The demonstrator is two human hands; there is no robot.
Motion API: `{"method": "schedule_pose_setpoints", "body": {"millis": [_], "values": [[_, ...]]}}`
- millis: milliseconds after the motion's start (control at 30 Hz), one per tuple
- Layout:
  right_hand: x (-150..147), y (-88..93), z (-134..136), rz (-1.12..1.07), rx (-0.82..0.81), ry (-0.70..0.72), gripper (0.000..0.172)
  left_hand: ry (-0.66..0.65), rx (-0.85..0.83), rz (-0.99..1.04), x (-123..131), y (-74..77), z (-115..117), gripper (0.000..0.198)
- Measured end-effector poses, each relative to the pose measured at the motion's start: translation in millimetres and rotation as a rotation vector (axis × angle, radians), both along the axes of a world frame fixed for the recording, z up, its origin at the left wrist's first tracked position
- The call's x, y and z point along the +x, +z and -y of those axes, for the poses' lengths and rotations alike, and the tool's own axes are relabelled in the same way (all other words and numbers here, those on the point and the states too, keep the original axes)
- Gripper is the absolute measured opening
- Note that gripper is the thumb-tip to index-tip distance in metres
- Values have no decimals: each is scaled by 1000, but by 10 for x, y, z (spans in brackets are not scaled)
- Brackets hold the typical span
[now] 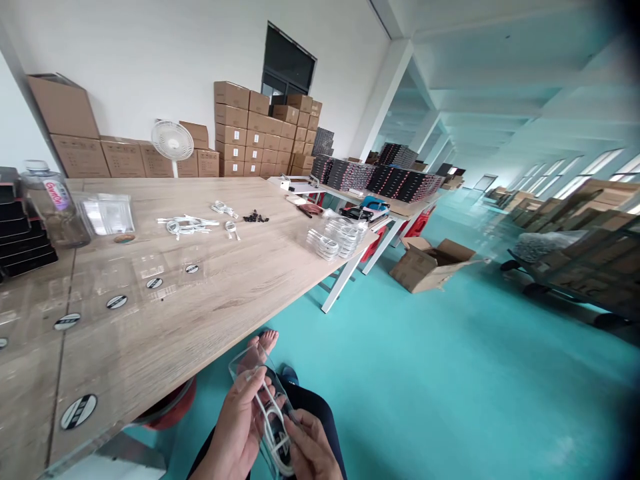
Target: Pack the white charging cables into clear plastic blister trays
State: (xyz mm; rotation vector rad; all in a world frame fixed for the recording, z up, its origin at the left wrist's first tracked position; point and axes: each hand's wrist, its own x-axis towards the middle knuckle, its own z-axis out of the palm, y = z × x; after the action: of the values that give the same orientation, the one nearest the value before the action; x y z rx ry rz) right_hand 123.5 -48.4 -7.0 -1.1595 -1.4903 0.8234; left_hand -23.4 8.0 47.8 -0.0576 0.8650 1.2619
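Above my lap, my left hand point(239, 421) is closed around a clear plastic blister pack point(238, 366), its thumb lying over the upper end. A coiled white cable point(273, 427) sits in the pack. My right hand point(311, 445) pinches at the lower right side of the coil, by the pack's edge; its fingertips are partly hidden. On the table to the left lie several clear packs with round black-and-white stickers point(79, 412). Farther back are loose white cables point(187, 225), a small pile of black pieces point(256, 217) and stacked packs holding white cables point(323, 245).
The wooden table point(225, 280) runs along my left, with a bottle point(53, 207) and black boxes point(23, 233) at its far left. An open carton point(430, 263) stands on the green floor. A loaded cart point(575, 273) is at right. A red stool point(170, 407) is under the table.
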Motion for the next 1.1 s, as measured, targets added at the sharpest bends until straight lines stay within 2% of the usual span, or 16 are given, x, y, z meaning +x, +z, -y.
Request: {"method": "schedule_pose_setpoints", "body": {"millis": [167, 300, 367, 467, 633, 800, 900, 1100], "values": [[-118, -10, -64, 17, 37, -80, 31, -27, -10, 6, 29, -42, 20, 23], [-135, -27, -53, 136, -38, -227, 37, 70, -3, -24, 38, -37, 21, 23], [-116, 8, -51, 229, -73, -260, 42, 81, 39, -63, 40, 1, 34, 26], [-92, 121, -89, 310, -88, -273, 43, 17, 96, -100, 63, 63, 83, 34], [-121, 330, -194, 378, -61, -192, 25, -62, 130, -107, 112, 77, 161, 37], [-99, 459, -248, 667, 45, -45, 19, -62, 79, -37, 94, 52, 191, 39], [-79, 473, -271, 747, 133, 5, 17, -84, 113, -17, 79, 36, 183, 37], [-67, 369, -281, 807, 179, -45, 12, -153, 188, -36, 63, -29, 116, 32]]}}
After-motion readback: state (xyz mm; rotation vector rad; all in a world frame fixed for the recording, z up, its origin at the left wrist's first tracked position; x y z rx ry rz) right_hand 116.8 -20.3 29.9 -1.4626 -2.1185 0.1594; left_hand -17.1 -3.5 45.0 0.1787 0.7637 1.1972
